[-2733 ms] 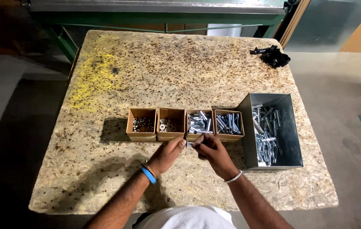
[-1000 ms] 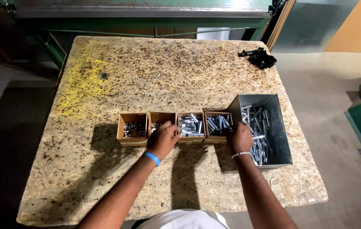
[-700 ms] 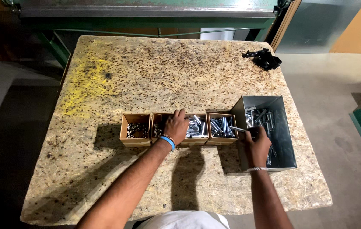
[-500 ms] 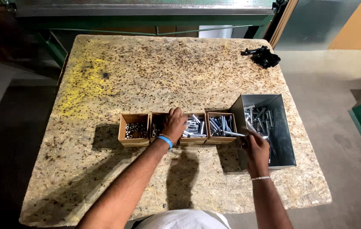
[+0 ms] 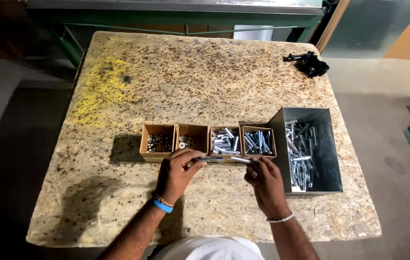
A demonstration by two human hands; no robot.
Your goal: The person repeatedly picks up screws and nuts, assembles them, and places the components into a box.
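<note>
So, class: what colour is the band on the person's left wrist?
Bright blue: the wristband sits just below the left hand, clearest in the head view.

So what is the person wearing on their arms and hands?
No gloves and no sleeves over the forearms. The left hand has a bright blue band at the wrist, with a thin beaded bracelet just above it. The right hand has one thin silver-coloured bangle at the wrist. No rings show.
</note>
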